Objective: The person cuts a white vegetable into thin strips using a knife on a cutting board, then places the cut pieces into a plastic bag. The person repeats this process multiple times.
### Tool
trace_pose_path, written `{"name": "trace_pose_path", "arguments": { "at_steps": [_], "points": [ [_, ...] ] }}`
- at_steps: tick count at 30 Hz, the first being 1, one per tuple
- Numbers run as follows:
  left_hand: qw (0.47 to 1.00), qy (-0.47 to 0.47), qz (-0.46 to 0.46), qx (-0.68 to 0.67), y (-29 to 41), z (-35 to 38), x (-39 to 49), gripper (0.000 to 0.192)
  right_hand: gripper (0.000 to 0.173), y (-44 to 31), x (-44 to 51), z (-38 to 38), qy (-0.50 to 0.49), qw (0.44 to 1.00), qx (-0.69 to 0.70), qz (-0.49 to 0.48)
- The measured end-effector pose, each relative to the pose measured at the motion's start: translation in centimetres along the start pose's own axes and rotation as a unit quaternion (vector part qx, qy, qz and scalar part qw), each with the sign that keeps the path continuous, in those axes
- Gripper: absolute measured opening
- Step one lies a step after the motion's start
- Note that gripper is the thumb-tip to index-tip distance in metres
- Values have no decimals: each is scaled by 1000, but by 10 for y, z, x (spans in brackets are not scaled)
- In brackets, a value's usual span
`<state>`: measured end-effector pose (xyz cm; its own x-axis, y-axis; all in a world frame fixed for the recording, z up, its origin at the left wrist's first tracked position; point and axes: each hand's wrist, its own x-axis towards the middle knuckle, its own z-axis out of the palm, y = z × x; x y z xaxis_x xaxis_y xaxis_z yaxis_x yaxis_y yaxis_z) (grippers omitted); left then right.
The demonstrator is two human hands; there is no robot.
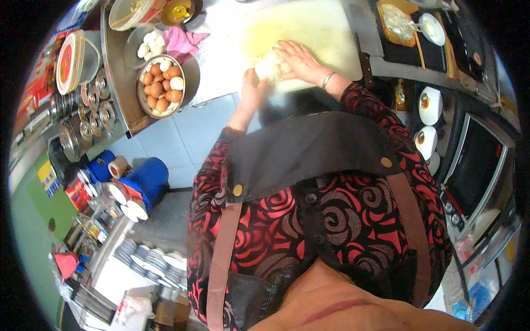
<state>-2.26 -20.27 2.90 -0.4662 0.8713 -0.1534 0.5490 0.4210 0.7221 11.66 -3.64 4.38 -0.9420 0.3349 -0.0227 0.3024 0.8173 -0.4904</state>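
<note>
A pale, soft mass (268,69), perhaps dough, sits on a whitish cutting board (331,37); glare and blur hide its exact shape. My left hand (253,87) grips its left side, thumb and fingers curled against it. From the right, my right hand (299,62) cups the mass with the fingers extended over it; a metal bracelet (328,79) circles that wrist. Left of the board, a patterned bowl (159,115) holds several brown eggs (156,89) and a few white ones. Behind it a clear bowl (131,47) contains white peeled eggs (151,44).
A pink cloth (180,42) lies beside the clear bowl. Farther back are a plastic tub (120,14) and a bowl of yellow liquid (181,12). The metal counter edge (114,78) runs along the left. On the right, a wooden board (397,37) carries a clear plastic-wrapped item.
</note>
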Motion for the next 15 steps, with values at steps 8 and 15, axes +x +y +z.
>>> {"name": "trace_pose_path", "arguments": {
  "at_steps": [8, 15],
  "points": [
    [993, 8, 51, 105, -2, 26, 7, 30, 64, -14, 20, 40, 55, 994, -19, -93],
    [995, -80, -10, 57, -11, 10, 5, 38, 37, -28, 20, 40, 122, 981, -98, -110]
  ]
}}
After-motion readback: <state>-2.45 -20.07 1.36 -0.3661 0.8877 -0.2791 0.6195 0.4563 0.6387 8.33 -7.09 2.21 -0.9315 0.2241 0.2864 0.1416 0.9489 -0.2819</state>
